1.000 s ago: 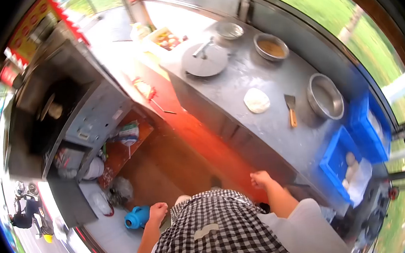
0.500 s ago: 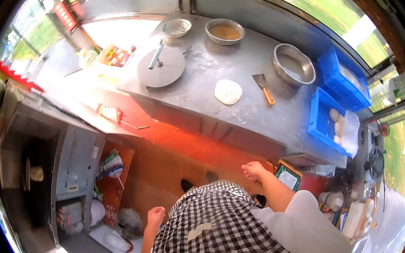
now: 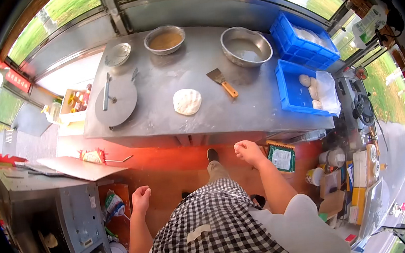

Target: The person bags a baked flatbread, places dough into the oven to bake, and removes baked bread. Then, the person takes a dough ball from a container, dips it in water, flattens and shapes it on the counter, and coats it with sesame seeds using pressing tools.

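My left hand [image 3: 141, 199] hangs over the floor at my left side, its fingers curled with nothing seen in them. On the right, my right hand [image 3: 247, 152] is held up in front of the table's near edge, fingers also curled and touching nothing. A flat round of dough [image 3: 187, 102] lies on the steel table [image 3: 158, 118], beyond both hands. To its right is a scraper [image 3: 222, 82] with a wooden handle. A round metal plate [image 3: 125, 103] with a spreader tool [image 3: 106, 92] across it stands at the table's left.
A bowl of brown filling [image 3: 165, 41], a smaller bowl [image 3: 118, 54] and a large steel basin [image 3: 246, 47] stand along the back. Blue crates [image 3: 291, 99] hold dough balls at right. An open-fronted metal oven [image 3: 33, 191] is at left; boxes [image 3: 359, 179] crowd the right.
The view has turned, and the table now lies straighter across and nearer. One foot has stepped forward. Both hands are slightly higher in view, still curled.
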The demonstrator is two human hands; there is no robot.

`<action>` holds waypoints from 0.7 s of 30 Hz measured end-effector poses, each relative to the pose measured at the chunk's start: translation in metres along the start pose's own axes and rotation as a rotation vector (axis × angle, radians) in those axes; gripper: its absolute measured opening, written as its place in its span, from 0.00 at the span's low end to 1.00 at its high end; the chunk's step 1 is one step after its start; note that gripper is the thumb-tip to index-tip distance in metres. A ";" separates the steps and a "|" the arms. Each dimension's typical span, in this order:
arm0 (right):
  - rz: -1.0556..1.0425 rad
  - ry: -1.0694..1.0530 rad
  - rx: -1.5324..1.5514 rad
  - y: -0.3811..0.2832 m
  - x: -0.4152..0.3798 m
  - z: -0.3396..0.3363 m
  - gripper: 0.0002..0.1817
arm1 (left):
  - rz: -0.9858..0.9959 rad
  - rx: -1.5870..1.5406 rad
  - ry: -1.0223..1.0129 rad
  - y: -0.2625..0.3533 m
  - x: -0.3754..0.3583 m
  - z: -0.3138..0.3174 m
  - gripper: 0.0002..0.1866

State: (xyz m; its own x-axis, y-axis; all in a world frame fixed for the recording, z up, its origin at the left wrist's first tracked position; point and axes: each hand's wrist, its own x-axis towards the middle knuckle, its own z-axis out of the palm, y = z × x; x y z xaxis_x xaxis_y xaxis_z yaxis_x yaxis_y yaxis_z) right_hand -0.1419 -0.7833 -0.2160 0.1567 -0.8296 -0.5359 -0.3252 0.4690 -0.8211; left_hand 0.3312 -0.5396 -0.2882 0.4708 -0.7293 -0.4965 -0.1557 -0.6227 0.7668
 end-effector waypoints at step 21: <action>-0.208 0.087 0.152 -0.174 0.196 -0.124 0.13 | 0.230 0.037 -0.031 0.294 0.081 0.132 0.18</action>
State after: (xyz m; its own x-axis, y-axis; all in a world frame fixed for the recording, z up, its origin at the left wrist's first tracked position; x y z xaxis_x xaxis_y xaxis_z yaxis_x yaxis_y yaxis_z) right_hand -0.1700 -1.0654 -0.1536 0.1226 -0.9327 -0.3391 -0.1495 0.3204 -0.9354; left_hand 0.2092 -0.8194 -0.1569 0.3925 -0.8611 -0.3231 -0.2874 -0.4485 0.8463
